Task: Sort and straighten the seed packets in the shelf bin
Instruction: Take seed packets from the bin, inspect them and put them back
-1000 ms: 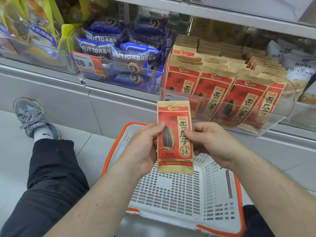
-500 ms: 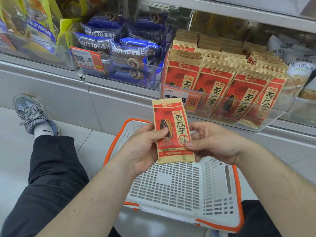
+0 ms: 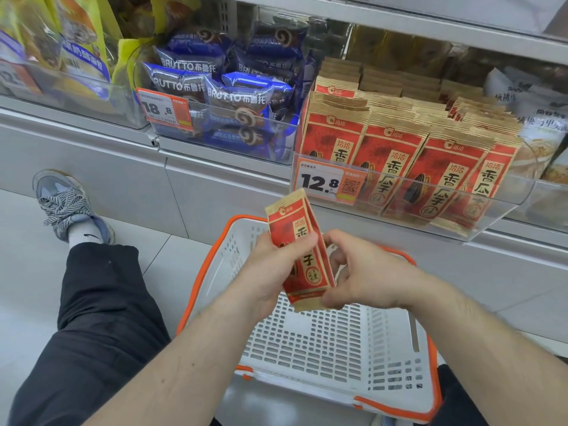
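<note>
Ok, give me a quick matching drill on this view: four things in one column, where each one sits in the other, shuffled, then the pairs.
Things:
1. seed packet
2. blue roll packs
3. basket
4. 12.8 price tag

Places:
A. on the floor below the hands
B. on the front of the clear seed bin
C. held by the left hand, right hand beside it
D. in the bin left of the seeds

Pairs: 1-C, 2-D, 3-A, 4-B
</note>
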Available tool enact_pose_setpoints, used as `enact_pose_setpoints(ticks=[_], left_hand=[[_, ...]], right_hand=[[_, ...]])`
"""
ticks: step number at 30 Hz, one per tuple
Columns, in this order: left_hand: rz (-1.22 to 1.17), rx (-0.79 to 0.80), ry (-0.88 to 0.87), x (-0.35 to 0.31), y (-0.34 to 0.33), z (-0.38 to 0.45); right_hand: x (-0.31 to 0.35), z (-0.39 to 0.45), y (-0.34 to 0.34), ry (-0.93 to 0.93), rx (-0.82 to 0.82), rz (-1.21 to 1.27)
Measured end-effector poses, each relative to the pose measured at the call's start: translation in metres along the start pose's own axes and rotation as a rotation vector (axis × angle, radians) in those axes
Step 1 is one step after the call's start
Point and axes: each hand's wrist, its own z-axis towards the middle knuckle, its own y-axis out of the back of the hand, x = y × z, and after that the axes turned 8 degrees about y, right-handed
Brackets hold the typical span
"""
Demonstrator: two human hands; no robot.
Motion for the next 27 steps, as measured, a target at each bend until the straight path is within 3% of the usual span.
enact_pose_setpoints(ticks=[4,9,14,20,27], left_hand=[[-0.015,0.044,0.035,0.004,0.003,0.002],[0.091,0.258,0.043,0.006,0.003,-0.003],[0.113,0.261,0.061,0.009,-0.003,-0.002],[0.037,0.037,-0.117,0.011,-0.009,0.005],[-0.199,0.279,-0.032,0.003,0.000,0.000]], right_hand=[[0.000,-0.002,0.004,0.049,0.038,0.067],[0.000,0.005,0.005,0.112,-0.314,0.145],[0.000,0.009,-0.001,0.127,-0.442,0.160],[0.003,0.010,-0.005,0.096,-0.421,0.278],[0.010,0.004,-0.003,0.201,-0.308,0.554]])
